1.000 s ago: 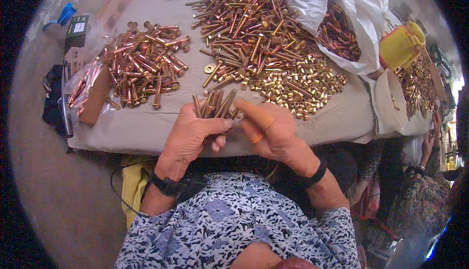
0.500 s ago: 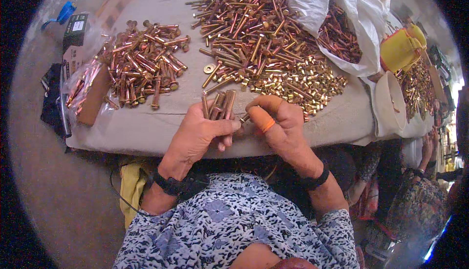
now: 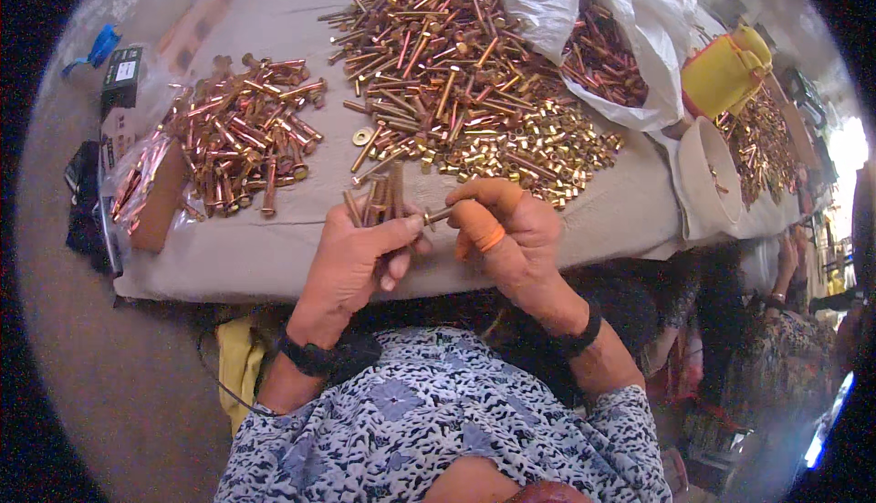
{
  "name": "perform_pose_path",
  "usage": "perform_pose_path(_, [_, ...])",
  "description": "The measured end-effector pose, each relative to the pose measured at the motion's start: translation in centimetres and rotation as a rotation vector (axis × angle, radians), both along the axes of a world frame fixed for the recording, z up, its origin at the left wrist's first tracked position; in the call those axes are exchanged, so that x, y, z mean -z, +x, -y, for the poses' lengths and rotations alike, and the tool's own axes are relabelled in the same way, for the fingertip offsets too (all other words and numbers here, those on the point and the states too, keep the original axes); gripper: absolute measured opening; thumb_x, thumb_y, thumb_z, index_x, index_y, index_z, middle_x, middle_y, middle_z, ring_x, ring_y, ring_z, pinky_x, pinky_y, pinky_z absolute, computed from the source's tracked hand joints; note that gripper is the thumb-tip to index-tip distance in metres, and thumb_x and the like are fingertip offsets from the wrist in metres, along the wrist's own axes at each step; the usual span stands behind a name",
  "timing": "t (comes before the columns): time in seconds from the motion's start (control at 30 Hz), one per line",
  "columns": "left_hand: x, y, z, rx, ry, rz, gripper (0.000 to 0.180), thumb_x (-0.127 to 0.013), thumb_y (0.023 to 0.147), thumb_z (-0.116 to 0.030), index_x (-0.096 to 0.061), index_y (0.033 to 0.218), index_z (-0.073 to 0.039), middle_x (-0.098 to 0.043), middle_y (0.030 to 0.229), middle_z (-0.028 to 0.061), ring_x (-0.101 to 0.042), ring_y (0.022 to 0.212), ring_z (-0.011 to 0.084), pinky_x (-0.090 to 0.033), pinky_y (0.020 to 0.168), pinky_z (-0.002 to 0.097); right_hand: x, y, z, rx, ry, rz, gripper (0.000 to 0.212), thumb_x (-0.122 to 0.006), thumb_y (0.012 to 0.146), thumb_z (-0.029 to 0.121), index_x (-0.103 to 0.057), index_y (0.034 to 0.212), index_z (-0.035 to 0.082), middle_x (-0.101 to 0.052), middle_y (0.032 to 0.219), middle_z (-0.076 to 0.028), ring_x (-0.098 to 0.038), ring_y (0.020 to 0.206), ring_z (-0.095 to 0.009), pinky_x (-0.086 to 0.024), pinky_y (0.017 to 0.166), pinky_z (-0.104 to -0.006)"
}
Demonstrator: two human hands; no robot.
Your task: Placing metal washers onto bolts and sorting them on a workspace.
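My left hand (image 3: 345, 261) is closed around a bunch of brassy bolts (image 3: 378, 202), which stand up out of the fist. Between the two hands lies another bolt (image 3: 441, 214), nearly level. My right hand (image 3: 522, 246), orange covers on its thumb and forefinger, pinches one end of it. The bolt's other end meets my left thumb tip, where a small ring-like piece shows, too small to name. Just beyond the hands spread loose brassy nuts (image 3: 550, 151) and a big heap of long bolts (image 3: 429, 37). A flat washer (image 3: 362, 137) lies at the heap's near left.
Left on the cloth-covered table (image 3: 228, 261) is a pile of bolts (image 3: 251, 133), beside a brown cardboard piece (image 3: 161, 197) and a clear bag. A white sack (image 3: 652, 65) of bolts stands back right, near a yellow container (image 3: 725, 74) and a pale tub (image 3: 707, 174). Another person's arm (image 3: 787, 270) shows far right.
The view has shifted, moving the table's things leftward. The bolt between my hands shows more of its length now, with my right fingers farther from my left thumb.
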State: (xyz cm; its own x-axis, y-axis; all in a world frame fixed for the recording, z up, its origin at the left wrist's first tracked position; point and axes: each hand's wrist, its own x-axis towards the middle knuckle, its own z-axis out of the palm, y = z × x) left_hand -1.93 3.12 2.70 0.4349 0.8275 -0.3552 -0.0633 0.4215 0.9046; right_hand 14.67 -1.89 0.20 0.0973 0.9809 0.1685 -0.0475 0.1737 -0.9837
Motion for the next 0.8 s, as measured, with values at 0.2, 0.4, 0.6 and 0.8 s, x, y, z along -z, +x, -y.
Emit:
perform_pose_path(0.2, [-0.3, -0.2, -0.1, -0.031, 0.021, -0.065, 0.017, -0.061, 0.077, -0.011, -0.055, 0.087, 0.001, -0.059, 0.064, 0.0098, -0.043, 0.037, 0.0054, -0.029, 0.030, 0.0179, -0.3, 0.8, 0.3, 0.022, 0.007, 0.128, 0.020, -0.051, 0.087, 0.016, -0.058, 0.100, 0.001, -0.058, 0.075, -0.003, -0.053, 0.060, -0.006, -0.043, 0.054, -0.0193])
perform_pose_path(0.4, [-0.3, -0.6, -1.7, -0.063, 0.087, -0.122, 0.017, -0.061, 0.076, -0.010, -0.055, 0.086, 0.002, -0.059, 0.063, 0.0101, -0.041, 0.037, 0.0049, -0.028, 0.030, 0.0182, -1.1, 4.4, -1.8, 0.393, 0.229, 0.539, 0.016, -0.055, 0.080, 0.010, -0.060, 0.093, 0.004, -0.060, 0.077, -0.013, -0.059, 0.069, -0.026, -0.047, 0.063, -0.0332])
perform_pose_path(0.6, [-0.3, -0.5, -2.6, -0.073, 0.051, -0.114, 0.016, -0.060, 0.075, -0.010, -0.055, 0.085, 0.002, -0.059, 0.064, 0.0101, -0.041, 0.037, 0.0047, -0.028, 0.030, 0.0177, -2.7, 13.5, -7.1, 0.581, 0.267, 0.944, 0.016, -0.051, 0.078, 0.010, -0.059, 0.089, 0.001, -0.060, 0.082, -0.017, -0.058, 0.077, -0.030, -0.045, 0.070, -0.0375])
perform_pose_path(0.8, [-1.3, -0.2, -3.0, 0.009, -0.025, -0.213, 0.017, -0.061, 0.073, -0.010, -0.055, 0.083, 0.002, -0.058, 0.063, 0.0086, -0.042, 0.038, 0.0052, -0.030, 0.031, 0.0194, -2.9, 19.6, -15.7, 0.529, 0.162, 1.428, 0.025, -0.044, 0.080, 0.017, -0.057, 0.092, -0.001, -0.058, 0.089, -0.023, -0.055, 0.085, -0.036, -0.042, 0.078, -0.0387])
